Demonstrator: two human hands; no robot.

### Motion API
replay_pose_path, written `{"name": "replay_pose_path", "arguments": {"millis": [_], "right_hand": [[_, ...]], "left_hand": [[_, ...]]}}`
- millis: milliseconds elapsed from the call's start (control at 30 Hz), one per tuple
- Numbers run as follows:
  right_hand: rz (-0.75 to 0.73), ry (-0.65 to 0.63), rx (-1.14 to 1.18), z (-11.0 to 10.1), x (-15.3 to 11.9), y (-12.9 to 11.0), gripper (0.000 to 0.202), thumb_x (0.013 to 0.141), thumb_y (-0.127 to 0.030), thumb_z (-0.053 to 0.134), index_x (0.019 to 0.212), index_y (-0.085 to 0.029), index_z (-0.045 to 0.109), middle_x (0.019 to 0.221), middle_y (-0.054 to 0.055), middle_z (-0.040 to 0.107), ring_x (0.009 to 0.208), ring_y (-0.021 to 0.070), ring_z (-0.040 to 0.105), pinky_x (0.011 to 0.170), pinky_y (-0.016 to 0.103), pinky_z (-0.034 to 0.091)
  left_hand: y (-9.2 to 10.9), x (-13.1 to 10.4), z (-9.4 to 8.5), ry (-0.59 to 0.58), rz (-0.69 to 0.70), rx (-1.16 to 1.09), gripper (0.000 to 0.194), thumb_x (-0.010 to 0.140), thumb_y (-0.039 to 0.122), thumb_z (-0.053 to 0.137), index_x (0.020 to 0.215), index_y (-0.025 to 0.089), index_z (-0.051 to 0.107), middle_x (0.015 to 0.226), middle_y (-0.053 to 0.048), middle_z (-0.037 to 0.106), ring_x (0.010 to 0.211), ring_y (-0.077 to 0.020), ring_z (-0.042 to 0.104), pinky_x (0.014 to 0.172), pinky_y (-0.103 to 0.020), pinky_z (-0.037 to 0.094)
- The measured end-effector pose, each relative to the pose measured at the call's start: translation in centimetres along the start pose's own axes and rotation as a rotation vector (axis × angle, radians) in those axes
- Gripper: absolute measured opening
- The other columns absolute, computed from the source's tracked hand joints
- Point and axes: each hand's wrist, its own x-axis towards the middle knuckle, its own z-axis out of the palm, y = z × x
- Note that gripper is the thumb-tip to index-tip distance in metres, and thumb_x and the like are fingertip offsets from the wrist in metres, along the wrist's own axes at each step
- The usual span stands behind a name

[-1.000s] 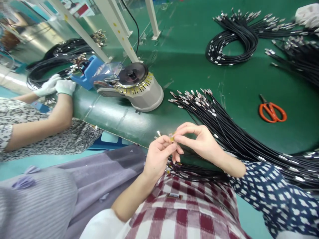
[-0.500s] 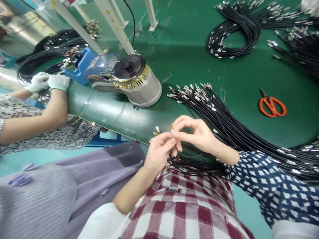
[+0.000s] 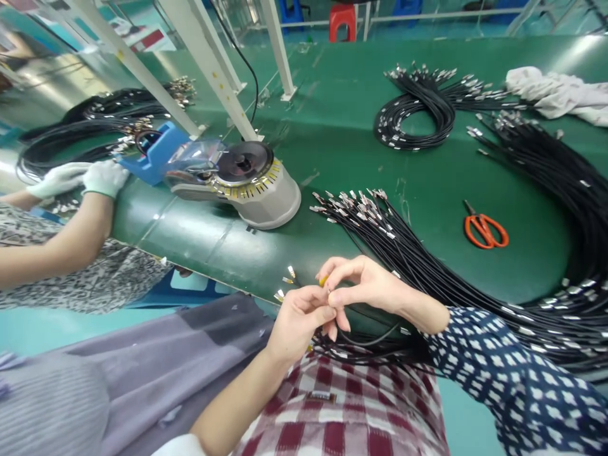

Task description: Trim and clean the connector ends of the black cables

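Note:
My left hand [image 3: 301, 316] is closed in a pinch on the end of a black cable [image 3: 380, 340], whose connector is mostly covered by fingers. Facing it, my right hand [image 3: 373, 285] pinches at the same cable end, fingertips touching those of the left. A small piece of yellow tape [image 3: 323, 280] shows at the right fingertips. More black cables [image 3: 354, 354] lie below my hands, at my lap. Several loose cable ends [image 3: 289, 275] with yellow wraps stick out past my left hand. Beyond my right hand stretches a large bundle of black cables [image 3: 418, 256] with metal connectors.
A round tape dispenser [image 3: 273, 202] with yellow strips along its rim stands ahead left. Orange-handled scissors [image 3: 485, 230] lie on the green table [image 3: 342, 152] to the right. Further back are a coiled cable bundle [image 3: 413, 130] and a white cloth [image 3: 555, 92]. A co-worker's gloved hands [image 3: 104, 177] are at left.
The camera view has tilted up, so the table items sit lower and the far aisle shows. Both hands stay together at the cable end, and more of the yellow tape shows.

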Motion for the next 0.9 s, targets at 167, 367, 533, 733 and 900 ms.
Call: {"name": "replay_pose_path", "arguments": {"millis": [167, 367, 533, 733, 900], "right_hand": [[-0.219, -0.084, -0.138, -0.1, 0.3, -0.4, 0.01, 0.078, -0.031, 0.079, 0.079, -0.021, 0.076, 0.091, 0.002, 0.064, 0.088, 0.0152, 0.06, 0.086, 0.033, 0.048], [-0.383, 0.12, -0.917, -2.5, -0.8, -1.8, 0.013, 0.092, -0.027, 0.064, 0.095, -0.024, 0.076, 0.115, 0.007, 0.066, 0.11, 0.0219, 0.057, 0.097, 0.04, 0.043], [-0.024, 0.655, -1.52, -7.4, -4.1, -2.3, 0.017, 0.085, -0.036, 0.071, 0.086, -0.02, 0.075, 0.107, 0.01, 0.066, 0.105, 0.0306, 0.056, 0.085, 0.044, 0.043], [0.061, 0.709, -1.679, -8.0, -5.6, -1.6, 0.016, 0.086, -0.037, 0.071, 0.087, -0.022, 0.074, 0.102, 0.007, 0.067, 0.099, 0.0275, 0.056, 0.078, 0.039, 0.039], [-0.032, 0.548, -1.789, -5.6, -2.6, -1.5, 0.017, 0.086, -0.037, 0.07, 0.083, -0.02, 0.074, 0.106, 0.009, 0.065, 0.104, 0.0278, 0.052, 0.079, 0.04, 0.034]], "left_hand": [[-0.5, 0.3, -0.4, -0.102, -0.006, -0.045, 0.018, 0.079, 0.031, 0.077, 0.074, 0.015, 0.071, 0.062, -0.005, 0.074, 0.042, -0.0103, 0.062, 0.043, -0.016, 0.05], [-0.5, -0.3, -1.1, -0.022, -0.006, 0.082, 0.021, 0.079, 0.033, 0.076, 0.074, 0.015, 0.066, 0.065, -0.004, 0.072, 0.045, -0.0106, 0.059, 0.045, -0.02, 0.048], [-0.9, -1.6, -3.4, 0.386, 0.28, 0.788, 0.016, 0.083, 0.028, 0.069, 0.077, 0.017, 0.059, 0.096, -0.008, 0.063, 0.082, -0.0176, 0.06, 0.073, -0.031, 0.049], [-1.2, -1.5, -5.0, 0.713, 0.613, 1.457, 0.043, 0.073, 0.03, 0.078, 0.103, 0.016, 0.05, 0.108, -0.012, 0.052, 0.11, -0.0307, 0.05, 0.096, -0.05, 0.039], [0.0, -0.7, -2.8, 0.518, 0.69, 1.445, 0.022, 0.082, 0.022, 0.07, 0.1, 0.019, 0.058, 0.105, -0.008, 0.055, 0.104, -0.0246, 0.052, 0.094, -0.042, 0.041]]}}
